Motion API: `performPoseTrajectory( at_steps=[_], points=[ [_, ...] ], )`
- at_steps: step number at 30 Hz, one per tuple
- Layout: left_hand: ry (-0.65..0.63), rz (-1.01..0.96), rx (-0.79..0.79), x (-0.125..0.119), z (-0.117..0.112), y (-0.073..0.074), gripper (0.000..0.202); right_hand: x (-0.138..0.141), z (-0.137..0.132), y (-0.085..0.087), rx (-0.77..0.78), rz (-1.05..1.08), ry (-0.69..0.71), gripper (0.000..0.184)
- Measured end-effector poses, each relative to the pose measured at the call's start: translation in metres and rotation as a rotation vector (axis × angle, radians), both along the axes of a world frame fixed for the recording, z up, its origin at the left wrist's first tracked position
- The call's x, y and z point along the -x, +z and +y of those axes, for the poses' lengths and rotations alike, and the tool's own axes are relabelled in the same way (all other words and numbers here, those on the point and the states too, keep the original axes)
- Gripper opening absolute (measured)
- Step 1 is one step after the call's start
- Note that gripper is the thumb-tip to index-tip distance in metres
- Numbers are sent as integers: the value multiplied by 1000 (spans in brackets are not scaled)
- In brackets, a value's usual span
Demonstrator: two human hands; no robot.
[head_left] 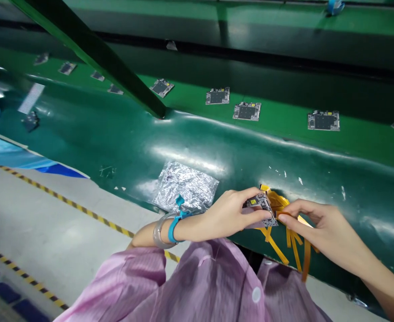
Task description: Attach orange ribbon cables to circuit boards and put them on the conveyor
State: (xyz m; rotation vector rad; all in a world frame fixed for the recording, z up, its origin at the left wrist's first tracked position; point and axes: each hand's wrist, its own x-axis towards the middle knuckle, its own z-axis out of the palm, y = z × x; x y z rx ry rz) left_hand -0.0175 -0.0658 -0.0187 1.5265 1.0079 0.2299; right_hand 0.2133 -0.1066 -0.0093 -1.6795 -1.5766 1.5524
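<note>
My left hand (pixel 232 212) grips a small circuit board (pixel 263 206) between thumb and fingers, near the bench's front edge. Close to the board's right edge, my right hand (pixel 312 223) pinches the end of an orange flat ribbon cable (pixel 306 259), whose tail hangs down below the fingers. Whether the cable's end touches the board's connector I cannot tell. Behind and beneath both hands lies a bundle of yellow-orange ribbon cables (pixel 276 200). A blue strap and a clear bangle circle my left wrist.
A crinkled silvery bag (pixel 187 185) lies left of my hands on the green bench mat (pixel 116 134). Several circuit boards, including one board (pixel 323 120), are spread along the raised green strip behind. A slanted green post (pixel 112 67) rises at the back left.
</note>
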Motion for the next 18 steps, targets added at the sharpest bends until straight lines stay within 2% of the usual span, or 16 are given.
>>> performPoseTrajectory(
  at_steps=[4,12,18],
  points=[
    [-7,23,-28,0,1,2,26,0,-1,-1,60,25,25,26],
    [-47,94,-94,-2,-2,0,29,-1,0,-5,-5,-5,103,22],
    [18,74,-75,-5,-3,-3,26,4,2,-5,7,7,94,23]
  ],
)
